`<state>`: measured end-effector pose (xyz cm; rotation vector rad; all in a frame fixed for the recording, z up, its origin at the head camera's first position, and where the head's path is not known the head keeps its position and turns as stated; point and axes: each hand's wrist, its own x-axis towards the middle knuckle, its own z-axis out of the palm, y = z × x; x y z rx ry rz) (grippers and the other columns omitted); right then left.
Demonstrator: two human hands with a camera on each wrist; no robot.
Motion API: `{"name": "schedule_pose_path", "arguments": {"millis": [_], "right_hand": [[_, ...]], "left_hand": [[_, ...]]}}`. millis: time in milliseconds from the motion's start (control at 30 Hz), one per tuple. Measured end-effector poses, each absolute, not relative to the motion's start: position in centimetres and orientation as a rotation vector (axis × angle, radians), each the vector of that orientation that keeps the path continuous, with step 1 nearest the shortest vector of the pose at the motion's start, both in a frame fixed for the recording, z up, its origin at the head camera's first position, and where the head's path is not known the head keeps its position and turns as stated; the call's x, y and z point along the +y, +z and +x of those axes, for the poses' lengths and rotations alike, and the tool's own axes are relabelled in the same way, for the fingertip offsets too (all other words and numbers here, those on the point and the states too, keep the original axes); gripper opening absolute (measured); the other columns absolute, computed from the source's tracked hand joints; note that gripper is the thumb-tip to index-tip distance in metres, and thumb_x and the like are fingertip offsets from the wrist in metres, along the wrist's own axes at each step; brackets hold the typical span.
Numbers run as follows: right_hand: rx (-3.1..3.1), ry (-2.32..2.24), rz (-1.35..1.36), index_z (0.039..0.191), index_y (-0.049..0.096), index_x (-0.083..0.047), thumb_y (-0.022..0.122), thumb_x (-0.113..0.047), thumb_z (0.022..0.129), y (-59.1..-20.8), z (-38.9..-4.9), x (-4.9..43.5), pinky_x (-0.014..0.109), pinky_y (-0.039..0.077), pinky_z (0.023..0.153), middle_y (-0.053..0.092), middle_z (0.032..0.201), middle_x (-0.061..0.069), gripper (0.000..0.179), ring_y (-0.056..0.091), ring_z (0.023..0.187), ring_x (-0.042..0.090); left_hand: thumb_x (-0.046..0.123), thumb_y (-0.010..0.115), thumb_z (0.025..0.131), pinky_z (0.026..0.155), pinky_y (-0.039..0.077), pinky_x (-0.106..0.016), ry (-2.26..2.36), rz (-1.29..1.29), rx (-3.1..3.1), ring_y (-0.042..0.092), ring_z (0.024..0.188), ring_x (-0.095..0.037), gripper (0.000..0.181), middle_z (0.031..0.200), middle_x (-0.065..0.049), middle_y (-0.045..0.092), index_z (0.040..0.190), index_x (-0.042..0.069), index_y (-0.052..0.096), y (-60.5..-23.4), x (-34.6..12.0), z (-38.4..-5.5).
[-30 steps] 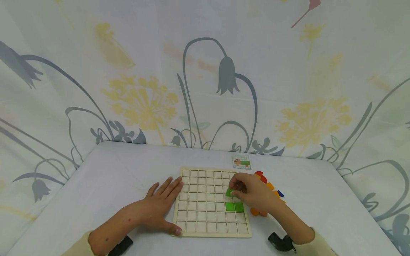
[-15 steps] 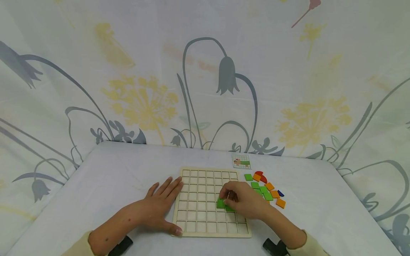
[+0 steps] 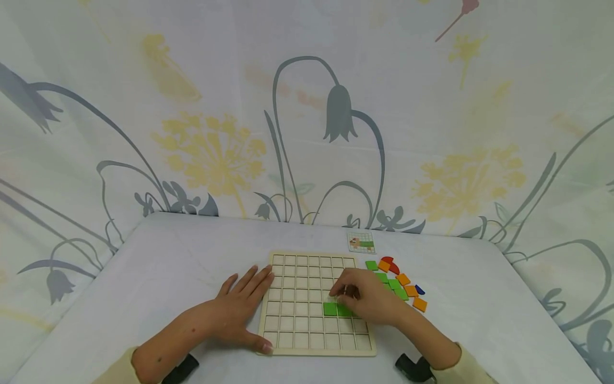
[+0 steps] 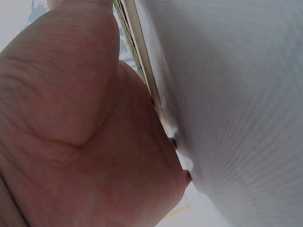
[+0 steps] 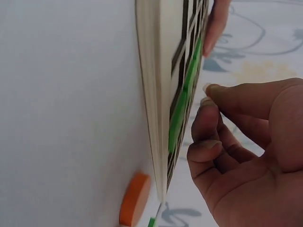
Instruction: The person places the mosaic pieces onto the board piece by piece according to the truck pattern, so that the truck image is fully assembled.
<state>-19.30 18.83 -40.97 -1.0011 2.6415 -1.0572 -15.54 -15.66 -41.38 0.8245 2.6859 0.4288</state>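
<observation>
A person's left hand (image 3: 232, 314) lies spread at the left side of the square-celled, pale wooden grid board (image 3: 316, 353), low in the centre of the head view, its fingertips and thumb against the edge. The right hand (image 3: 366, 296) hovers over the right part of the board; in the right wrist view its thumb and fingertips are drawn nearly together, with no piece visible between them. Just below those fingertips, a bright green, flat square tile (image 3: 330, 309) sits in a cell, with a second green tile (image 3: 344, 310) beside it to the right, partly hidden.

The step in hand seems to be seating green tiles side by side. The next move likely calls for lifting the right hand clear and pinching another from the loose, flat green square tiles (image 3: 371, 265) lying beyond the board's right edge, among orange square tiles (image 3: 411, 291).
</observation>
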Motion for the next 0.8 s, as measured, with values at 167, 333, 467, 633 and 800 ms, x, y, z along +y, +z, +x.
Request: {"name": "schedule_pose_path", "arguments": {"millis": [167,333,467,633,800], "right_hand": [[2.738,-1.084,-0.936,0.110,0.078,-0.009,0.072,0.002,0.097,-40.4,-20.2,20.6,0.026,0.053,0.070,0.071,0.102,0.000,0.018,0.061,0.080,0.009],[2.878,-1.042,-0.805,0.118,0.076,-0.005,0.070,0.005,0.096,-40.3,-21.5,22.8,0.026,0.053,0.069,0.071,0.115,0.006,0.025,0.061,0.081,0.012],[2.971,-0.976,-0.693,0.123,0.075,-0.006,0.071,0.003,0.096,-40.8,-22.4,24.1,0.031,0.052,0.074,0.070,0.122,0.007,0.029,0.059,0.084,0.016],[3.013,-0.913,-0.679,0.125,0.075,-0.004,0.073,-0.002,0.096,-41.4,-23.0,24.8,0.050,0.053,0.094,0.068,0.128,0.012,0.029,0.064,0.109,0.031],[2.995,-0.881,-0.701,0.122,0.076,-0.004,0.074,-0.001,0.095,-41.7,-23.2,25.0,0.047,0.053,0.093,0.067,0.122,0.011,0.027,0.063,0.106,0.028]], "left_hand": [[0.084,0.072,0.078,0.125,0.005,-0.071,0.431,0.824,2.684,-0.004,0.164,-0.039,0.137,0.179,-0.010,0.001,0.171,0.005,0.011,-41.4,-15.7,-15.5],[0.084,0.072,0.079,0.125,0.005,-0.071,0.431,0.827,2.681,-0.003,0.164,-0.039,0.136,0.179,-0.011,0.001,0.170,0.004,0.011,-41.3,-15.8,-15.5],[0.084,0.072,0.079,0.124,0.006,-0.071,0.428,0.833,2.684,-0.003,0.164,-0.039,0.136,0.179,-0.011,0.001,0.170,0.004,0.011,-41.4,-15.8,-15.5],[0.085,0.071,0.078,0.125,0.005,-0.070,0.427,0.823,2.680,-0.004,0.164,-0.038,0.137,0.179,-0.011,0.001,0.171,0.005,0.011,-41.3,-15.7,-15.5],[0.086,0.071,0.078,0.125,0.004,-0.070,0.425,0.811,2.679,-0.005,0.164,-0.037,0.137,0.180,-0.009,0.000,0.171,0.006,0.010,-41.4,-15.7,-15.5]]}}
